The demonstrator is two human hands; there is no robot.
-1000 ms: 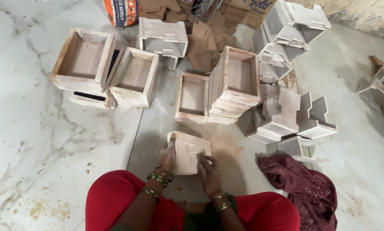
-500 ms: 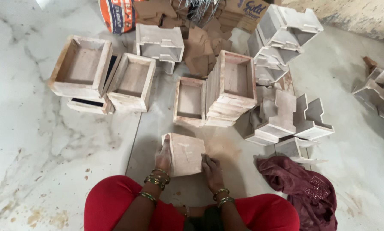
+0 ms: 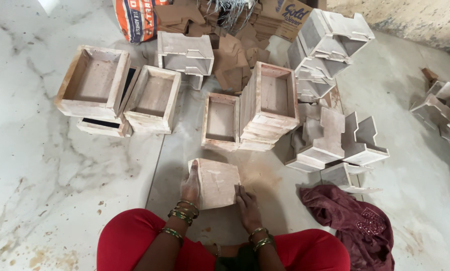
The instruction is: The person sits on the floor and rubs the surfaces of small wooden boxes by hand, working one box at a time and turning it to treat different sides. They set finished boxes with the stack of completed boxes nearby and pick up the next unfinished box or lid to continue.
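Marble floor [image 3: 44, 165] lay under everything, and at the far left a large open wooden box [image 3: 92, 83] sat with a second box [image 3: 152, 98] touching its right side. Your left hand [image 3: 190, 184] was flat against the left face of the wooden block [image 3: 216, 181], fingers pressed together and upright. That block rested on the floor just ahead of your knees, tilted slightly. Your right hand [image 3: 246, 206] pressed its fingertips on the block's lower right corner, with what may have been a small dark piece under them; I could not tell. To sand or smooth it well, you would have wanted the left hand bracing firmly while the right worked evenly along the edge. Beyond stood a stack of box frames [image 3: 267, 108], and at the right a maroon cloth [image 3: 353, 221].
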